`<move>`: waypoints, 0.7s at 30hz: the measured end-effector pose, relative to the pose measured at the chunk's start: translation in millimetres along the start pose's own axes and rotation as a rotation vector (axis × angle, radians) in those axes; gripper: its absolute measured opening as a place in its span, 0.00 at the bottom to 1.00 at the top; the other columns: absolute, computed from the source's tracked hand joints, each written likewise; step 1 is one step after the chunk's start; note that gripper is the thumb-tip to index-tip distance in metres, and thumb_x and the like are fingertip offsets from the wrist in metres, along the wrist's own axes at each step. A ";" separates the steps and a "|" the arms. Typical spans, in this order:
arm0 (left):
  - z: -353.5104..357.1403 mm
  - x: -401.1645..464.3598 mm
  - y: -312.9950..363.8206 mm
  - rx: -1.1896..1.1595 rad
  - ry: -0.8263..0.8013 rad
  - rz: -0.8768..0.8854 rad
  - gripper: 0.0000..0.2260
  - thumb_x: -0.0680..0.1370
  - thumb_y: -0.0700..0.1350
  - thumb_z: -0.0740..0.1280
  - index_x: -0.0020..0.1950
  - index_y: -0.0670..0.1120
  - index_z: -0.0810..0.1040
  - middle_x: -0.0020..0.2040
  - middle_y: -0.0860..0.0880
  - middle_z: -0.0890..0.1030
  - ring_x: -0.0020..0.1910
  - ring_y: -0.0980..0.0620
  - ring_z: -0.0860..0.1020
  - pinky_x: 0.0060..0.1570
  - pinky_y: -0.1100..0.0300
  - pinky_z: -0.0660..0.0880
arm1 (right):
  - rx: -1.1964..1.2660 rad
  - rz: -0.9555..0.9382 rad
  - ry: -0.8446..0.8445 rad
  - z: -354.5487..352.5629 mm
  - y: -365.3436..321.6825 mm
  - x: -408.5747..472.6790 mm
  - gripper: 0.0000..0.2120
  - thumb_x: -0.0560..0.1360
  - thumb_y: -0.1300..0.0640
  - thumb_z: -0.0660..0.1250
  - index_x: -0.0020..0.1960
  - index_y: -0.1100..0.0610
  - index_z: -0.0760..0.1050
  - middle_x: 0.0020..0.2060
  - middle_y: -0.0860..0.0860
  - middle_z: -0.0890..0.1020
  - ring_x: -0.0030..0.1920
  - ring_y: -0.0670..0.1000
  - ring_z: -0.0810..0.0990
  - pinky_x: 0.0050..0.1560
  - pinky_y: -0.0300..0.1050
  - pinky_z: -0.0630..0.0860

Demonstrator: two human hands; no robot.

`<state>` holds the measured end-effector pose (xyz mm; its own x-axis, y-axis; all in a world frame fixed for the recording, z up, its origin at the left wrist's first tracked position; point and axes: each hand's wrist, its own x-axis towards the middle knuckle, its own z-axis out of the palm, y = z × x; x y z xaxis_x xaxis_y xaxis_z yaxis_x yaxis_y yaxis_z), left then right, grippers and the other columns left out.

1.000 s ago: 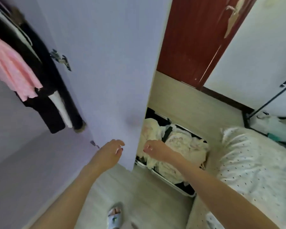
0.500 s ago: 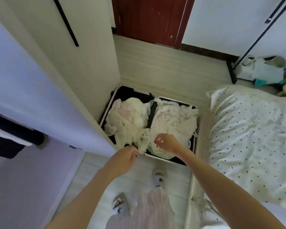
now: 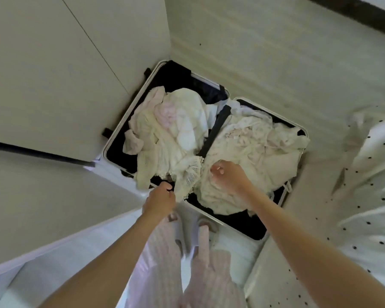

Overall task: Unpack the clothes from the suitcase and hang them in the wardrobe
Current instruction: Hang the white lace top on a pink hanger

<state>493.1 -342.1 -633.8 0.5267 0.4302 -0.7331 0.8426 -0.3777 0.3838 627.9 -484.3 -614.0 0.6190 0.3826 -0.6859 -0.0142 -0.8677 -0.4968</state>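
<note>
A pale wooden floor [image 3: 265,52] fills the room. Nearest, the person's legs stand in light trousers [image 3: 209,274]. Just beyond, the left hand [image 3: 159,200] hangs over the suitcase's [image 3: 249,227] near rim, fingers curled beside a lace hem; whether it grips is unclear. The right hand [image 3: 228,177] hovers loosely curled above the cream clothes [image 3: 169,138] heaped in both open halves. A dotted bedsheet [image 3: 369,196] lies right.

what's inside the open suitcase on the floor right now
Both halves of the suitcase hold heaps of crumpled cream and pale pink clothes, with dark lining showing at the edges. Anything beneath the heaps is hidden.
</note>
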 end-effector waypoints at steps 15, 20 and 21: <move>87.8 282.0 -119.7 0.393 0.244 -0.225 0.28 0.76 0.41 0.65 0.72 0.45 0.56 0.67 0.41 0.64 0.64 0.42 0.66 0.53 0.50 0.70 | 0.072 0.037 -0.113 147.8 110.0 253.2 0.08 0.79 0.59 0.57 0.51 0.54 0.74 0.42 0.52 0.82 0.48 0.56 0.81 0.54 0.50 0.76; 96.4 296.9 -143.3 0.175 0.255 -0.197 0.20 0.75 0.31 0.57 0.66 0.39 0.66 0.60 0.38 0.72 0.56 0.39 0.73 0.48 0.49 0.71 | 0.185 0.065 -0.109 156.2 115.1 268.2 0.09 0.80 0.60 0.56 0.52 0.56 0.74 0.40 0.50 0.81 0.41 0.52 0.80 0.46 0.43 0.75; 95.3 288.5 -143.3 0.143 0.237 -0.175 0.18 0.76 0.32 0.57 0.66 0.38 0.68 0.62 0.38 0.71 0.56 0.39 0.73 0.51 0.51 0.70 | 0.195 0.074 -0.110 153.6 113.2 261.3 0.09 0.80 0.60 0.56 0.54 0.57 0.75 0.40 0.50 0.80 0.40 0.51 0.79 0.44 0.40 0.75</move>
<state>513.7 -242.0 -953.8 0.4010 0.6714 -0.6233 0.9072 -0.3854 0.1686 667.4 -433.8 -931.1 0.5212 0.3620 -0.7729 -0.2147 -0.8209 -0.5292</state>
